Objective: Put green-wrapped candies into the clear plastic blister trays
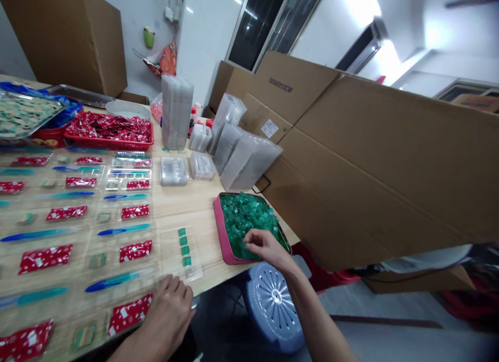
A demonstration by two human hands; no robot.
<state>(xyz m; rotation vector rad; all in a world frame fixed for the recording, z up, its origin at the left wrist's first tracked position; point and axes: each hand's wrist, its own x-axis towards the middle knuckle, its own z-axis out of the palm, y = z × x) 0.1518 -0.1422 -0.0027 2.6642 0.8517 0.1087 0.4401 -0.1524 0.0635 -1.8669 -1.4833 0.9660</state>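
Observation:
My right hand (266, 248) reaches into a pink tray (220, 232) heaped with small green wrapped packets (245, 216), and its fingers are pinched on one of them. My left hand (168, 315) lies flat with fingers stretched out at the table's near edge, just below a clear plastic tray (183, 268) that holds several green packets (184, 246) in a column. Left of it lie rows of clear trays (117, 247) filled with red sachets (135, 250), blue pens (123, 229) and small green packets.
Stacks of empty clear trays (237, 154) stand at the back, beside a red tray of red sachets (110, 129). A large cardboard box (374, 169) flanks the table's right side. A blue-grey stool (273, 305) sits under the table edge. Metal trays (27, 112) lie far left.

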